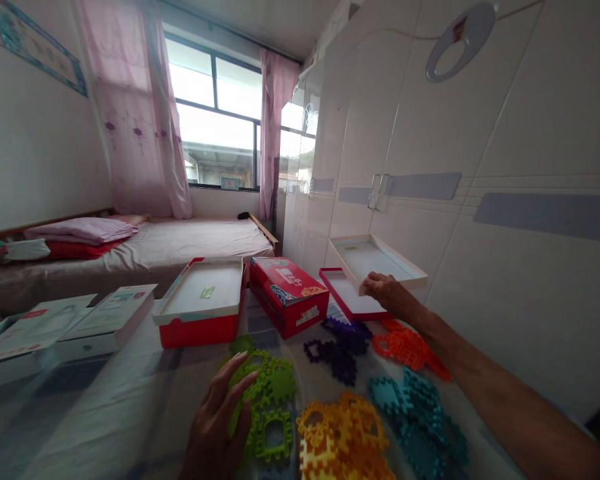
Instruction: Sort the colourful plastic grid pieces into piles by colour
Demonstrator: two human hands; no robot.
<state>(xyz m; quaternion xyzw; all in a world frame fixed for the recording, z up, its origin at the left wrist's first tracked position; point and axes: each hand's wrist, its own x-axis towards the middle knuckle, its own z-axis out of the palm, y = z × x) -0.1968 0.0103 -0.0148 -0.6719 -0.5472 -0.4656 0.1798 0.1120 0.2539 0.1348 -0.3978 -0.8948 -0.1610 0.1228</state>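
Note:
My right hand [384, 292] reaches forward, its fingers closed on the near corner of a shallow white box lid [375, 261], which is tilted above a red-rimmed tray-like lid [347, 300]. My left hand [220, 417] rests at the edge of the green interlocking plastic pieces [274, 433], fingers stretched and apart. Beside the green pile are yellow pieces [345, 437]. Further right lie teal pieces [420, 420], with orange pieces [410, 347] near my right forearm. Dark purple pieces [340, 347] sit in front of the red-rimmed lid.
A closed red box [290, 293] stands mid-table. Left of it is a red box with a white lid tray [200, 293] on top. White boxes [105, 320] sit at the far left on the cloth-covered table. Behind are a bed [205, 237] and a white wardrobe [430, 147].

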